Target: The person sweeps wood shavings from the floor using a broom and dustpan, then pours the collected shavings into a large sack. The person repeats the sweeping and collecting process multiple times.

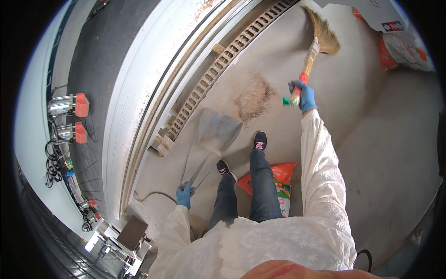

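Note:
My right hand (304, 96), in a blue glove, is closed round the handle of a straw broom (324, 35). The broom points away from me, its bristles at the far side of the floor. Closed on the wire handle of a grey dustpan (216, 131) is my left hand (184, 195), also gloved in blue. The pan lies just ahead of my feet, its wide edge toward a pile of brown debris (254, 97). Broom bristles and debris are apart.
A long slotted strip (204, 83) runs beside a white machine frame (139, 83) on the left. Behind my legs lies a red and white bag (284, 179). Another such bag (403, 53) stands at the far right. Red-tipped metal cylinders (69, 105) sit at the far left.

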